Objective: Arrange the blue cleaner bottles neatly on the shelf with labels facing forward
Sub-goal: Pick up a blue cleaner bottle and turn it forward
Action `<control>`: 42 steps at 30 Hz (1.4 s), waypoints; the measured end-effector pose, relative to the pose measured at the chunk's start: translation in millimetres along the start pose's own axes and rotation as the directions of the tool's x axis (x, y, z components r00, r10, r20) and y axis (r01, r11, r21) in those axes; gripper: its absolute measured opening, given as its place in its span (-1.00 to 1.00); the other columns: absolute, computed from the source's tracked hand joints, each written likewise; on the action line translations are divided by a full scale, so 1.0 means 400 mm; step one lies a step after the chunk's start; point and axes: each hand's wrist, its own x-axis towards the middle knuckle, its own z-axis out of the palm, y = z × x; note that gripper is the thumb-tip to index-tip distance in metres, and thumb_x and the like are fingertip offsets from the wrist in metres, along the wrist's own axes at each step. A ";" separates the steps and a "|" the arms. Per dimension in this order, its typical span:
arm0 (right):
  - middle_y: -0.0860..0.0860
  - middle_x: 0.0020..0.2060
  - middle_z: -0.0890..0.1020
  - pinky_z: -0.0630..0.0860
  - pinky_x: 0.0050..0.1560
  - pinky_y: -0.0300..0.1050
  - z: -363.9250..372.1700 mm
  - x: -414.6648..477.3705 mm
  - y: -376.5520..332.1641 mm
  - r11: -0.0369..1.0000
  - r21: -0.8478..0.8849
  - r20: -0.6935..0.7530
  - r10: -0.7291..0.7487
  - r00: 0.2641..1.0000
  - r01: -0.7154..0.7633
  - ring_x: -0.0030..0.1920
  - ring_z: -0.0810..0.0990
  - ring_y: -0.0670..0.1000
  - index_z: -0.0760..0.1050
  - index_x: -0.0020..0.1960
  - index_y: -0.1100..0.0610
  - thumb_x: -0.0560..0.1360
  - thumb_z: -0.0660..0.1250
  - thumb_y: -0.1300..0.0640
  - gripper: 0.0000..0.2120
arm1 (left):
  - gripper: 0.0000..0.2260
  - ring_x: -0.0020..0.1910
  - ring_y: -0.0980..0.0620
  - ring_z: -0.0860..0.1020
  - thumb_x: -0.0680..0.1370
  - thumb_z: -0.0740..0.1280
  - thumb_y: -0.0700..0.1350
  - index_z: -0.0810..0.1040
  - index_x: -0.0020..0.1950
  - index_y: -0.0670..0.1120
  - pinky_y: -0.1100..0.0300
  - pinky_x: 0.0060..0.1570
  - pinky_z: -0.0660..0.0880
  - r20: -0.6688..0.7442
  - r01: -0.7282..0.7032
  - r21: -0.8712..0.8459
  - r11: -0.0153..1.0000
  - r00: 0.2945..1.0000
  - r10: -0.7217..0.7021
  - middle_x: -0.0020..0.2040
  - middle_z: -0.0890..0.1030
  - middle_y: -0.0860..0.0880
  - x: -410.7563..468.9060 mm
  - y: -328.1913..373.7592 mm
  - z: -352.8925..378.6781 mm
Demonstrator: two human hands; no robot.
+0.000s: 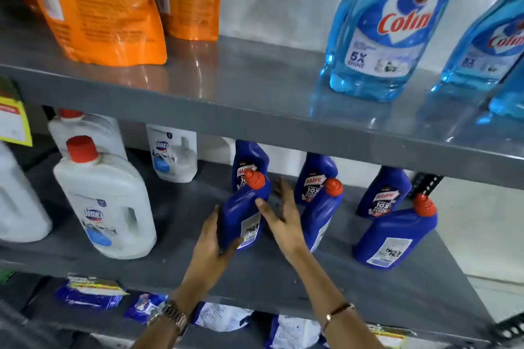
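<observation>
Several dark blue Harpic bottles with red caps stand on the grey middle shelf [175,215]. Three at the back show front labels: back left bottle [249,160], back middle bottle [314,178], back right bottle [382,193]. Three in front show their back labels. My left hand [211,244] grips the lower left side of the front left bottle [243,212], which tilts right. My right hand [283,215] has fingers spread, thumb touching that bottle's right side. The front middle bottle [323,212] stands behind my right hand. The front right bottle [397,238] leans right.
White Domex jugs [107,201] stand at the left of the same shelf. On the upper shelf [255,93] are orange pouches [99,8] and light blue Colin bottles [391,25]. Blue and white packets [90,292] lie on the shelf below.
</observation>
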 end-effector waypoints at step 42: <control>-0.09 -0.04 0.68 0.57 0.08 -0.21 -0.081 0.067 -0.184 0.976 -0.166 0.363 -0.074 0.929 0.143 0.02 0.64 -0.11 0.53 0.02 -0.04 0.24 0.57 0.16 -0.60 | -0.60 -0.05 -0.04 0.58 0.31 0.51 -0.11 0.48 0.08 -0.07 0.03 -0.04 0.57 0.114 0.046 -0.166 0.985 0.993 -0.027 -0.01 0.54 -0.10 0.043 0.102 -0.020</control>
